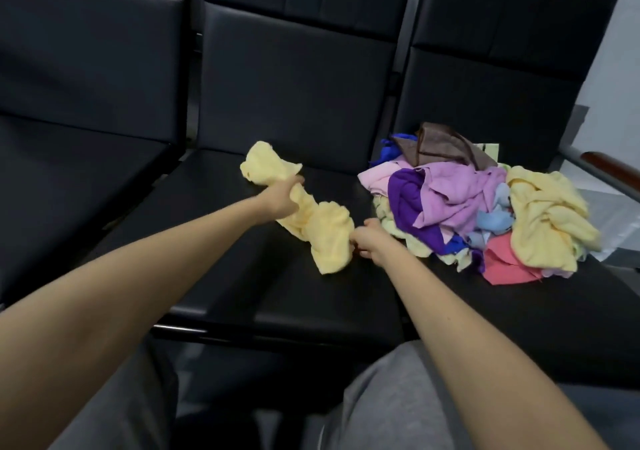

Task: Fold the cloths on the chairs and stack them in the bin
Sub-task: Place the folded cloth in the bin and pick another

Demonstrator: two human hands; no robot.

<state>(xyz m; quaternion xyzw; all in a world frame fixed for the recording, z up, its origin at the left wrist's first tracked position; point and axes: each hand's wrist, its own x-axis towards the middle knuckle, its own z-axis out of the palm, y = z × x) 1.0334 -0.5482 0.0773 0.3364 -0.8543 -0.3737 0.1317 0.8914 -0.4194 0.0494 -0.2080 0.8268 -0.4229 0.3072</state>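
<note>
At the centre of the frame the left hand (282, 198) clasped a bunched yellow cloth (325, 231) near its upper end, and the right hand (369, 241) pinched its lower edge, over the middle chair seat (242, 293). This looked like the opening of a fold: the cloth wanted spreading flat first. The pile of unfolded cloths (485, 207) lay at right; no bin showed.
</note>
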